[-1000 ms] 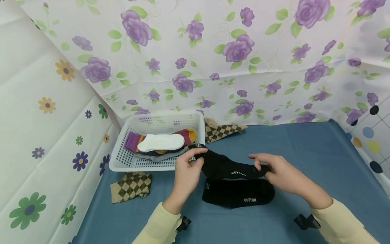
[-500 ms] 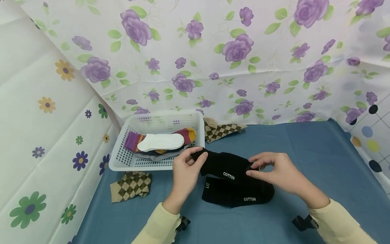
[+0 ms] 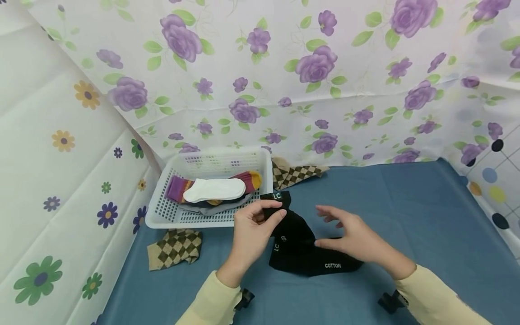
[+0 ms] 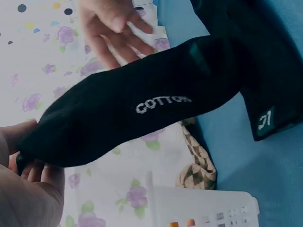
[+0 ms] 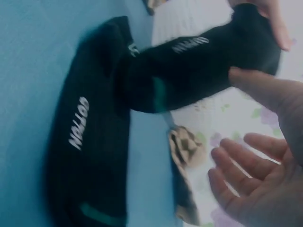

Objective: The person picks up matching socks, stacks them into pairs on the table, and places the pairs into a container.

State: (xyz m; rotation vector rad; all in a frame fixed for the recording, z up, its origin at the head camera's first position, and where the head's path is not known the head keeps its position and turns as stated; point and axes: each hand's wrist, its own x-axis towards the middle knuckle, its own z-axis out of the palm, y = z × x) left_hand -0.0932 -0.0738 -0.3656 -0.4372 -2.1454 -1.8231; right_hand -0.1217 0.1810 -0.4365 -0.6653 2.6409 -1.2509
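Observation:
A black sock (image 3: 298,228) with an LC cuff hangs from my left hand (image 3: 256,225), pinched between thumb and fingers near the cuff. Its foot droops toward the table, with COTTON lettering showing in the left wrist view. Beneath it a second black sock (image 3: 308,264) lies flat, its cuff to the left and toe to the right; the hanging sock overlaps it in the head view. Just right of the hanging sock is my right hand (image 3: 351,234), fingers spread and holding nothing. In the right wrist view its thumb (image 5: 258,87) overlaps the sock's edge.
A white plastic basket (image 3: 156,219) stands at the back left, holding folded socks, a white pair (image 3: 215,188) on top. One checkered sock (image 3: 174,248) lies in front of it, another (image 3: 298,176) beside its right end. Floral sheets wall the blue table (image 3: 406,203).
My right hand has let go of the sock and moved left with its fingers spread. The sock's foot has swung down from stretched out to hanging; my left hand still grips the cuff end.

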